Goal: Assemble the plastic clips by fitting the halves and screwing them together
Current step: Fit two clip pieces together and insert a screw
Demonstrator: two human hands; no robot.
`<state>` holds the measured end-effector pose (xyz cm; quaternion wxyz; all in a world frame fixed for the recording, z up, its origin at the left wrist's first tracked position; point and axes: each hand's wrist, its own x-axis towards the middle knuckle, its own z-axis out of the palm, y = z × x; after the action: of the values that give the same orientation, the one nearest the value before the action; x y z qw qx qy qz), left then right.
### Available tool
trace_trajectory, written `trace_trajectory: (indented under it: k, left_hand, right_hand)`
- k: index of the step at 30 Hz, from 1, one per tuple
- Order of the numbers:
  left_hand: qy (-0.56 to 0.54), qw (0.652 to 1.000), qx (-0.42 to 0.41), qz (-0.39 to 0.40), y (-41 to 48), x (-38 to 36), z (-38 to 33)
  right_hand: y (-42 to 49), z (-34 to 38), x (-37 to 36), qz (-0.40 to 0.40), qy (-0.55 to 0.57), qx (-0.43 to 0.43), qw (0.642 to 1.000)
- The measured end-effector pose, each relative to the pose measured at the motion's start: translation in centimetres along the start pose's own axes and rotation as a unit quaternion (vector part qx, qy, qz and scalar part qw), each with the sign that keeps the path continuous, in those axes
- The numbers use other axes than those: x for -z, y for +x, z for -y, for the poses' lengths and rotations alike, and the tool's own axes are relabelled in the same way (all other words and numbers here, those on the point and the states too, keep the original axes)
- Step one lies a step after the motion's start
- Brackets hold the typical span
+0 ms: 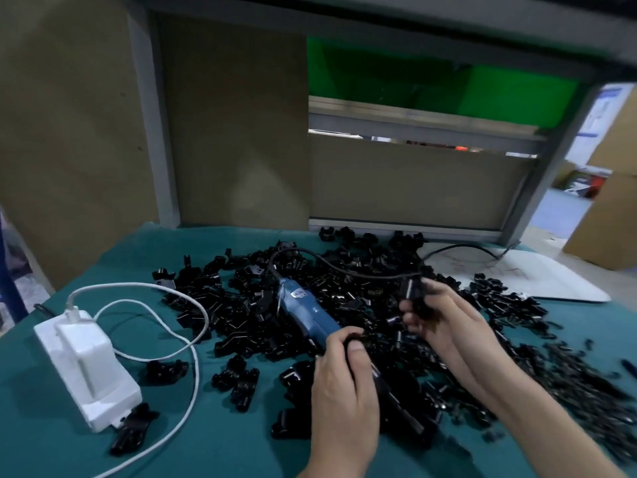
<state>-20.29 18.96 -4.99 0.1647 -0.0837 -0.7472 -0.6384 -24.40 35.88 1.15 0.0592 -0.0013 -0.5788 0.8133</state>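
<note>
Nearest is the left hand point(344, 391), fingers curled round a black half point(353, 337) right at the near end of the blue screwdriver point(303, 312); blur hides whether it touches the tool. Beyond it the right hand point(444, 322) pinches the other half point(414, 299) above the pile point(241, 315) of loose pieces in the middle of the table point(51, 453).

The step looks like mating the two pieces. To do it well, I'd turn both until the screw holes line up and press them flush with no gap. Only then reach for the screwdriver, which lies on the pile beside the left hand.

Its black cord point(362, 274) loops over the pile toward the right hand and could snag a wrist. Left of the pile, the white adapter point(86, 367) and its cable point(196, 370) take up room; bare cloth shows along the near edge. A white sheet point(551, 281) lies at the far right.
</note>
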Motion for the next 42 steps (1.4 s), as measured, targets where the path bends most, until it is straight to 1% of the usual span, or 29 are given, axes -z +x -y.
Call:
trace_trajectory:
  k: [3,5,6,8,10,14,17,20,25,30,37,42]
  left_hand:
    - [0.003,0.999,-0.04,0.025,-0.6,-0.2,-0.3]
    - [0.032,0.995,-0.075,0.061,-1.2,-0.5,-0.7]
    - [0.051,0.991,-0.09,0.086,-1.6,-0.8,-0.8]
    - [0.093,0.98,-0.12,0.131,-2.1,-1.2,-0.7]
    - [0.106,0.974,-0.134,0.147,-2.3,-1.3,-0.5]
    - [0.08,0.978,-0.135,0.133,-2.0,-1.4,-0.1]
    - [0.073,0.98,-0.148,0.107,-1.8,-1.6,0.0]
    - [0.063,0.983,-0.14,0.096,-1.7,-1.7,0.1]
    - [0.038,0.985,-0.111,0.125,-1.7,-1.6,0.6]
    - [0.014,0.984,-0.112,0.135,-1.6,-1.7,0.8]
    - [-0.029,0.985,-0.079,0.149,-1.6,-1.7,0.8]
    - [-0.036,0.985,-0.067,0.154,-1.6,-1.6,1.1]
  right_hand:
    - [-5.2,-1.6,3.5,-0.01,0.156,-0.092,0.983]
    - [-7.1,-2.9,4.2,-0.01,0.203,-0.129,0.971]
    - [-7.6,-3.3,4.1,0.002,0.192,-0.141,0.971]
    - [-7.9,-3.7,3.7,0.024,0.133,-0.145,0.98]
    - [-7.8,-3.4,3.4,0.026,0.108,-0.129,0.985]
    - [-7.6,-3.5,3.3,0.011,0.09,-0.102,0.991]
    - [-7.7,-3.5,3.3,0.038,0.032,-0.072,0.996]
    - [-7.8,-3.6,3.5,0.052,-0.03,-0.044,0.997]
    - [-7.9,-4.0,3.4,0.081,-0.015,-0.021,0.996]
    - [-7.9,-3.8,3.3,0.072,-0.007,-0.013,0.997]
    - [-8.1,-3.7,3.4,0.066,-0.024,0.002,0.997]
    - [-8.1,-3.7,3.4,0.07,-0.029,0.004,0.997]
